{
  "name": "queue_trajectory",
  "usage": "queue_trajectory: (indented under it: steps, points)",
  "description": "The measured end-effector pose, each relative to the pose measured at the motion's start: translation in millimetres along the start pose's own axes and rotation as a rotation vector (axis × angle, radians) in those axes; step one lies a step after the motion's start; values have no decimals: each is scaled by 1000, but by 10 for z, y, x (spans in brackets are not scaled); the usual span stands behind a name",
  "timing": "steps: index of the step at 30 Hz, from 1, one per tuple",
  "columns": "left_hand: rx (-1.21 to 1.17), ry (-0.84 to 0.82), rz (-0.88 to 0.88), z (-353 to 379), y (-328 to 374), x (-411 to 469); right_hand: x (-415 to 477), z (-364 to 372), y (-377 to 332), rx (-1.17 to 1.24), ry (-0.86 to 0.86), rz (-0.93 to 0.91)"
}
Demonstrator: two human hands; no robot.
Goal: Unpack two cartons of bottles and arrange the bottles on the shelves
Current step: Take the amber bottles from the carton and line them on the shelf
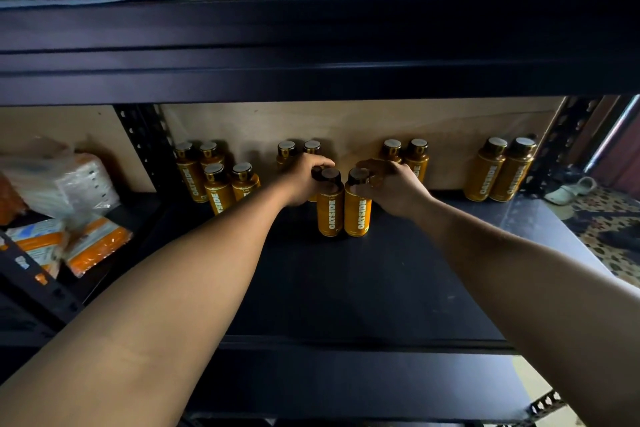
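The left hand (304, 180) curls its grip over the dark cap of 1 orange plastic bottle (330, 217), the right hand (391, 189) over its twin (358, 217); both stand upright, touching, on the black metal shelf (346, 288).

A: Where does the front pair (330, 215) stand?
B: Middle of the shelf (346, 288), touching side by side. The left hand (304, 180) grips the left cap, the right hand (391, 187) the right one.
A: Around them?
B: Group of four (216, 180) at ten o'clock, back pair (286, 150) at twelve behind the hands, second pair (417, 158) at one, far pair (500, 172) at two, packets (62, 184) at nine.
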State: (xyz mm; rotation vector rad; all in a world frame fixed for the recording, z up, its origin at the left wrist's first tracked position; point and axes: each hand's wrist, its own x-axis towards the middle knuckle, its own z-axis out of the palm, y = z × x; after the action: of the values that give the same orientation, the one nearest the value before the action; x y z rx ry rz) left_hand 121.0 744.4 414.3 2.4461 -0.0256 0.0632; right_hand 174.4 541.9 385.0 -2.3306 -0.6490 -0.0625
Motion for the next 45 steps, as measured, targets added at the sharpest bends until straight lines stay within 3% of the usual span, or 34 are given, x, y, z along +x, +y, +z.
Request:
queue_trajectory:
  steps: [31,45]
  points:
    - [-14,-6,41,88,-192,156,-28,38,5,-37,46,26]
    - [-16,85,65,141,-301,-47,-155,77,15,-77,62,9]
